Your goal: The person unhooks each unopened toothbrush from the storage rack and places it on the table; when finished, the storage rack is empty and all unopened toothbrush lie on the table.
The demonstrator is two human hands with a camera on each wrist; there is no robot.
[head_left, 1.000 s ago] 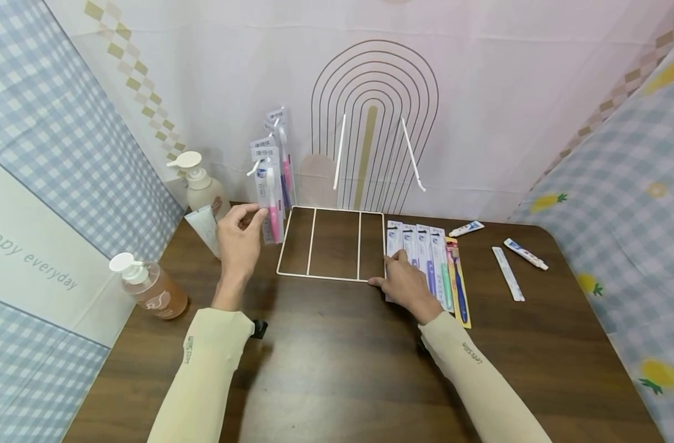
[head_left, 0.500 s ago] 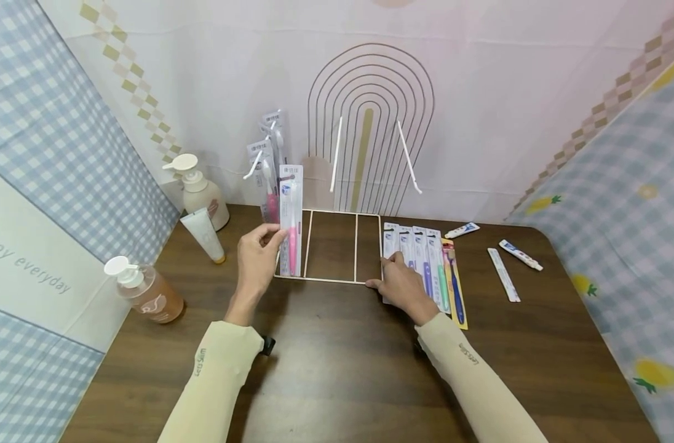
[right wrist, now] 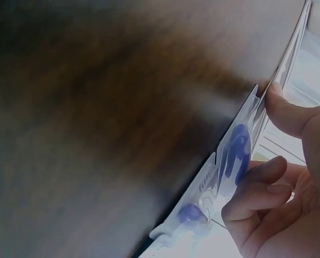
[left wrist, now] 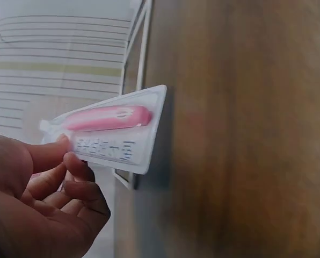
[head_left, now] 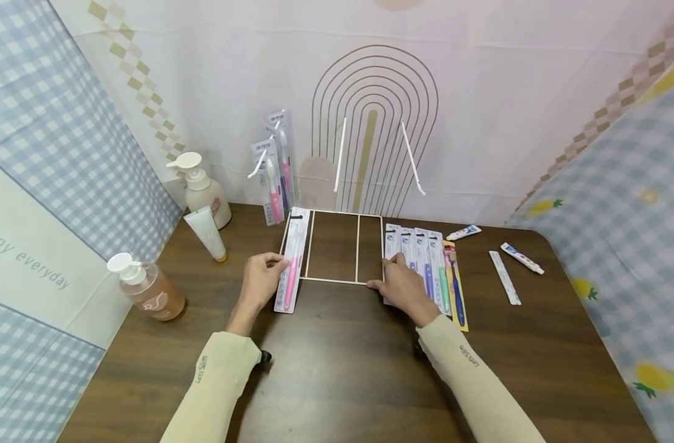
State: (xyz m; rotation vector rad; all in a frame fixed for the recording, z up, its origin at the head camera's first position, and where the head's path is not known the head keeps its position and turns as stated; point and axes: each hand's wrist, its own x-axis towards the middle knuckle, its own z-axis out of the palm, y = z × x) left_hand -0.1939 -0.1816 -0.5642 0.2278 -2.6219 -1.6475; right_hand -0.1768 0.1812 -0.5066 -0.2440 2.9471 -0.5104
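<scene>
My left hand [head_left: 261, 282] pinches a packaged toothbrush [head_left: 293, 274] with a pink handle between thumb and fingers. Its long white pack lies over the left part of the wire rack's base [head_left: 334, 281] in the head view; the left wrist view shows the pack's lower end [left wrist: 109, 123] tilted, close over the table. My right hand [head_left: 404, 284] rests at the base's front right corner. In the right wrist view its thumb [right wrist: 283, 110] touches the white wire, and the other fingers bend loosely beside packs with purple handles [right wrist: 238, 153], partly covering the leftmost pack.
More packaged toothbrushes [head_left: 273, 197] hang at the rack's left hook; two long white prongs [head_left: 340, 154] stick out rightward of them. Several packs [head_left: 438, 271] lie in a row at right, with toothpaste tubes [head_left: 522, 258] beyond. Pump bottles [head_left: 154, 292] and a squeeze tube [head_left: 206, 232] stand left.
My left hand has taken the pink toothbrush pack off the left hook and brought it down and right, over the rack's base. The right hand has stayed at the corner.
</scene>
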